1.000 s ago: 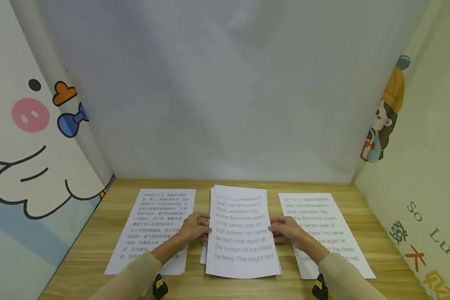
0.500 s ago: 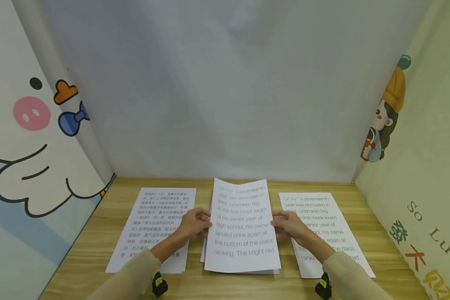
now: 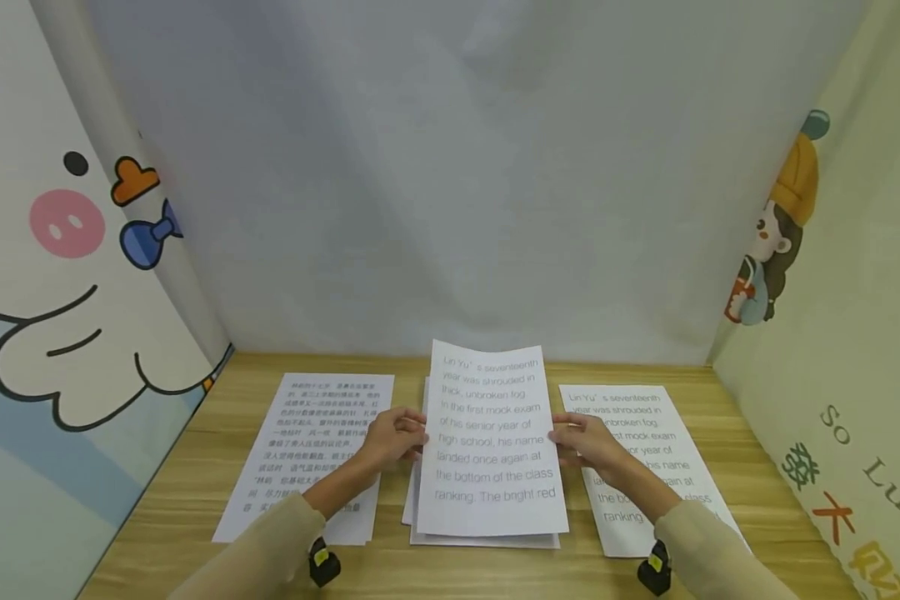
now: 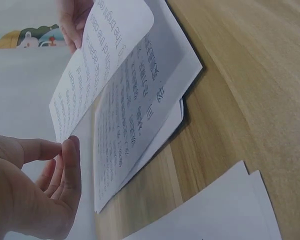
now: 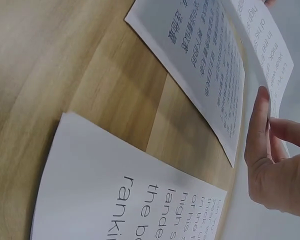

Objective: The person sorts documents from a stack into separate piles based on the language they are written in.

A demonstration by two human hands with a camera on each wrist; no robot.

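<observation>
Change vs. earlier frames: the top sheet [image 3: 492, 442] sits higher now. Its far edge has risen off the centre stack [image 3: 487, 540] and reaches closer to the table's [image 3: 180, 500] back edge. At 1.0 s ago it lay nearly flat on the stack; at 0.5 s ago it was partly raised. Both hands have stayed at its side edges throughout, moving slightly toward the back.

Top sheet: printed English text, facing the person. Long axis runs front-to-back, first line toward the back edge, last line toward the front edge. The far end tilts up and the near end stays low over the stack. The wrist views show it bowed, with a gap between it and the sheet of Chinese text [image 4: 135, 125] beneath.

Left hand [image 3: 396, 437]: pinches the sheet's left edge, thumb and fingers [image 4: 70, 165] curled onto the paper at approx. mid-length.
Right hand [image 3: 587, 442]: grips the sheet's right edge at approx. the same height; fingertips [image 5: 260, 115] contact the paper.

Location: table centre, near the front edge, over the centre stack.

Other items: left stack [image 3: 315, 454] with Chinese text lies flat toward the table's left side, under the left forearm. Right stack [image 3: 637, 467] with English text lies flat toward the right side, partly under the right forearm.
</observation>
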